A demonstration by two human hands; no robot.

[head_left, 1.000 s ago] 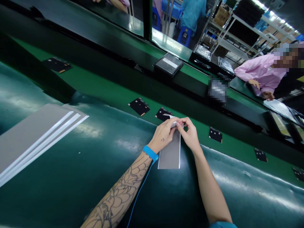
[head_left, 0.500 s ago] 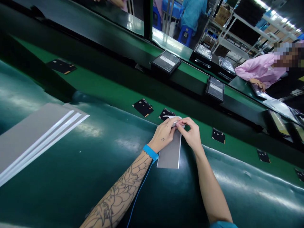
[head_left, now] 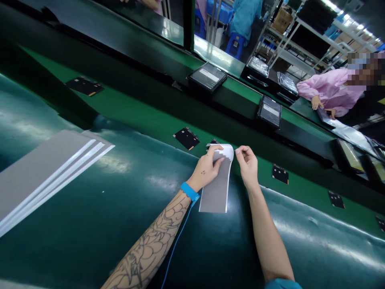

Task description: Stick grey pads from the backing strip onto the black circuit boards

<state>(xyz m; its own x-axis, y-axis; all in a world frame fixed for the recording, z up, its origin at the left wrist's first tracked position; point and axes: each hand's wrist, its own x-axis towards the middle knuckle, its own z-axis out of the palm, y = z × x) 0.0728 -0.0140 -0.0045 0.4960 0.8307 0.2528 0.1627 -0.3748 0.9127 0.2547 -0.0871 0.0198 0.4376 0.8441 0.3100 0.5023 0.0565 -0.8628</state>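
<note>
One strip (head_left: 214, 194) extends below and right of the left hand (head_left: 205, 170), which grips its curled top; just beside, the right hand (head_left: 248, 166) seems pinched closed.

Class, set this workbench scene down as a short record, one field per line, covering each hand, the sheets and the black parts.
Left hand: left hand holds grey strip, far end curled over, white side showing
Right hand: right hand beside the curl, fingers bent; anything pinched is unclear
Left wrist: blue band
Far left: overlapping grey sheets
Beyond bench: flat black parts on green surface
</note>
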